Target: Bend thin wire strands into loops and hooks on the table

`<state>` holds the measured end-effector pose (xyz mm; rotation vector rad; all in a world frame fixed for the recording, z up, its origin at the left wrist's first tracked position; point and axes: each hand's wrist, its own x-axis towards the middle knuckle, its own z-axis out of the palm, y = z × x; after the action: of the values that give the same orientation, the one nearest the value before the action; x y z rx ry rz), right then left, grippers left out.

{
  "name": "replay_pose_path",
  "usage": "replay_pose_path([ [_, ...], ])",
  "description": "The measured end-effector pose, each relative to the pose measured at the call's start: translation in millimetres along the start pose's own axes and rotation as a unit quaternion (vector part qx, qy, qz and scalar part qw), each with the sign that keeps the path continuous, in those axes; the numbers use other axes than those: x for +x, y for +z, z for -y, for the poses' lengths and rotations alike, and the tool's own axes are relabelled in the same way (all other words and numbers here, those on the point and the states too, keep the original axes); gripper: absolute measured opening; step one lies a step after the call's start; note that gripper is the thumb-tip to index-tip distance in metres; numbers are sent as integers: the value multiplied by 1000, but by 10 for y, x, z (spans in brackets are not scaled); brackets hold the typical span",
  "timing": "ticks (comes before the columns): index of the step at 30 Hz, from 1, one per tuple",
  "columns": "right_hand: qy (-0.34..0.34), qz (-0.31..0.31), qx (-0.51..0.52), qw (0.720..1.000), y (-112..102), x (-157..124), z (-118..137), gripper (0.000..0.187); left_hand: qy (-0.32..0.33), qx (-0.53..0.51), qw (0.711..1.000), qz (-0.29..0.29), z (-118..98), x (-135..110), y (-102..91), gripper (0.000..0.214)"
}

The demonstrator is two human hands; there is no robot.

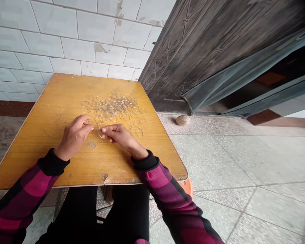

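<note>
The left hand (75,135), left of frame centre, pinched a thin, round, silver-coloured wire loop (94,117). The right hand (119,135), near frame centre, pinched an adjoining thin wire ring (99,133). Above both, a loose pile of silver-coloured wire rings (119,104) lay on the yellow-brown, wood-grained table (162,156).

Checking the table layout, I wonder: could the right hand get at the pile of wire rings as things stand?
Probably yes: the pile lies on the table just beyond the right hand, with no barrier visible between, though that hand holds some wire.
</note>
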<state>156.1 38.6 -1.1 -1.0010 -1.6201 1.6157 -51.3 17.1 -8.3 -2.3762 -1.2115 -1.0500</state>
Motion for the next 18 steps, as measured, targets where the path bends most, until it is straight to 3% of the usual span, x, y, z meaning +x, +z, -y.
replay_pose_path([
  [5,76,-17,142,987,100,35,-59,29,-20,76,996,-33,-59,3,-34,18],
  [8,103,-25,193,975,149,51,-78,24,-3,87,996,-5,-118,10,-52,19],
  [18,106,-15,213,971,188,53,-83,23,-26,55,998,32,-95,-18,-29,21],
])
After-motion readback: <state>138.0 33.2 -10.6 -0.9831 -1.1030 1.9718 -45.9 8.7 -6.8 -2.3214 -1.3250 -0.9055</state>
